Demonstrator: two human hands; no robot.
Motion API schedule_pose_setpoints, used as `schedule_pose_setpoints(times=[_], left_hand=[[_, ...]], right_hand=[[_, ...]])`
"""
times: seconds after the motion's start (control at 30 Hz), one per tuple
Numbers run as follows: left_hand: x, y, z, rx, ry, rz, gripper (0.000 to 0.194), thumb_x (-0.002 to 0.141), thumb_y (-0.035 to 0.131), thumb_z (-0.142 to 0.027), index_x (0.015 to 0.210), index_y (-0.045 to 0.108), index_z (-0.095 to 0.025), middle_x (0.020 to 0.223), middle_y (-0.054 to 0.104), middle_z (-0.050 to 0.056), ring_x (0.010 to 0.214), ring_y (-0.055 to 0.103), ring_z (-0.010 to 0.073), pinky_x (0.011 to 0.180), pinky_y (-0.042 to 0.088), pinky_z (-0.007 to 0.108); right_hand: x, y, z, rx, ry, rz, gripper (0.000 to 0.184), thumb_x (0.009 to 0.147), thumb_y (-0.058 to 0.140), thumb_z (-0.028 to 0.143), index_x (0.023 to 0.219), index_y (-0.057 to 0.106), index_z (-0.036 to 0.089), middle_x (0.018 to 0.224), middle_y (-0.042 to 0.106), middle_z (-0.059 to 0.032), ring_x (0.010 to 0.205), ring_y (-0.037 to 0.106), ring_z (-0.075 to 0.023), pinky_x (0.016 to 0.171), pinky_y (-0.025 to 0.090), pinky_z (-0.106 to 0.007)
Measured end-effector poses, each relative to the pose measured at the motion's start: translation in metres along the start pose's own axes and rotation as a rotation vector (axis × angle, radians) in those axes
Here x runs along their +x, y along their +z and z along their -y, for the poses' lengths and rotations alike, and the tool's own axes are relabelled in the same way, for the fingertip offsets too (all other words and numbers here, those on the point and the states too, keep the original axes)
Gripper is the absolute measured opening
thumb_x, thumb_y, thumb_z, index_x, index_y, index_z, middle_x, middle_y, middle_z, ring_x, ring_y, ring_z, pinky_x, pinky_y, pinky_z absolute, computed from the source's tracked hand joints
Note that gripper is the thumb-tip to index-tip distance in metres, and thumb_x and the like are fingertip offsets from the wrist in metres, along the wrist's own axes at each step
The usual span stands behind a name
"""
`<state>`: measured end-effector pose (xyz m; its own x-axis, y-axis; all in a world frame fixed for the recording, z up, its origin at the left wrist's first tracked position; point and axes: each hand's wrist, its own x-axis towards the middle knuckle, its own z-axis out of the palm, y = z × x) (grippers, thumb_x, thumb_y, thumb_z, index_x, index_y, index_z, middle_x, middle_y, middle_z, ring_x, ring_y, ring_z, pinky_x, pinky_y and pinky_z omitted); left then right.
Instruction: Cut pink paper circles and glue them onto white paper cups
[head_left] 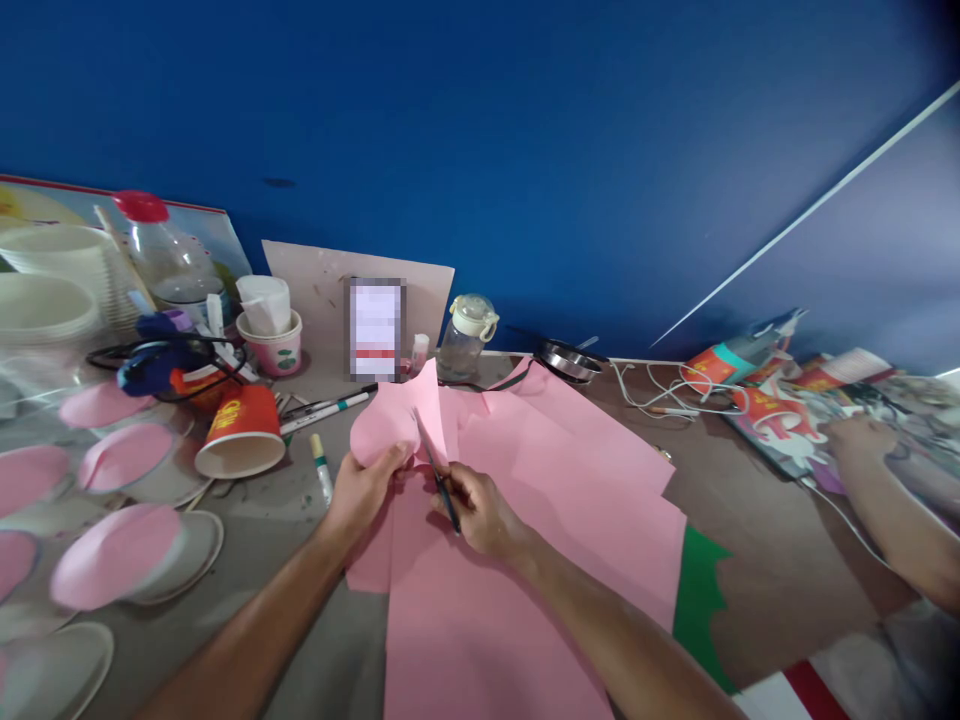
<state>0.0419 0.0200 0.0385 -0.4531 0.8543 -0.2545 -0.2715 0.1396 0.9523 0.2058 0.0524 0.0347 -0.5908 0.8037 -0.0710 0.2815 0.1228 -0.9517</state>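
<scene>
the left hand (375, 485) is closed in a pinch, thumb on top, on a small pink paper piece (379, 425), held above the desk (300, 570). the right hand (480, 510) is curled round the dark handles of the scissors (448, 492), their blades against the paper; how wide they gape i cannot tell. the cutting looks part-way: one edge is smoothly rounded, while a pointed flap standing beside the blades seems not yet trimmed. underneath, large pink sheets (495, 620), matte and mostly straight-edged, overlap and look like uncut stock. a jagged green sheet (697, 600) pokes out beside them. to the left, several pale cups (199, 550), seemingly upside down, carry rounded pink pieces (120, 560), so that part appears done there. near them a glossy red cup (244, 425) lies tipped, and beyond stands a clear, smooth-walled bottle (461, 348) with a cream lid.
</scene>
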Motion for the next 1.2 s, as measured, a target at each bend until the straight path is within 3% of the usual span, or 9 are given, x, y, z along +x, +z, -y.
schedule_pose_setpoints(times=[0.4, 1.0, 1.2], left_hand=[[0.0021, -0.001, 0.0034, -0.12, -0.014, 0.073, 0.027, 0.071, 0.072, -0.038, 0.067, 0.067, -0.012, 0.061, 0.062, 0.002, 0.057, 0.055, 0.0124, 0.056, 0.042, 0.024], [0.0029, -0.0006, 0.004, -0.12, -0.017, 0.051, 0.034, 0.067, 0.075, -0.042, 0.073, 0.068, -0.01, 0.063, 0.062, 0.003, 0.058, 0.056, 0.0135, 0.055, 0.042, 0.025], [0.0027, 0.0003, 0.0049, -0.098, -0.011, 0.035, 0.034, 0.067, 0.074, -0.044, 0.072, 0.068, -0.011, 0.064, 0.064, 0.004, 0.056, 0.056, 0.0136, 0.055, 0.043, 0.025]], right_hand=[[-0.0009, 0.0021, -0.0032, 0.162, 0.072, 0.038, 0.018, 0.08, 0.06, 0.023, 0.095, 0.06, 0.015, 0.086, 0.063, -0.0032, 0.07, 0.058, -0.0115, 0.065, 0.055, -0.025], [-0.0008, 0.0042, -0.0037, 0.227, 0.085, 0.047, 0.028, 0.078, 0.063, 0.025, 0.105, 0.064, 0.016, 0.08, 0.06, -0.0014, 0.066, 0.054, -0.0102, 0.064, 0.054, -0.026], [-0.0014, 0.0067, 0.0005, 0.376, 0.148, 0.039, 0.035, 0.075, 0.068, 0.034, 0.105, 0.065, 0.016, 0.08, 0.058, -0.0007, 0.065, 0.052, -0.0096, 0.067, 0.055, -0.028]])
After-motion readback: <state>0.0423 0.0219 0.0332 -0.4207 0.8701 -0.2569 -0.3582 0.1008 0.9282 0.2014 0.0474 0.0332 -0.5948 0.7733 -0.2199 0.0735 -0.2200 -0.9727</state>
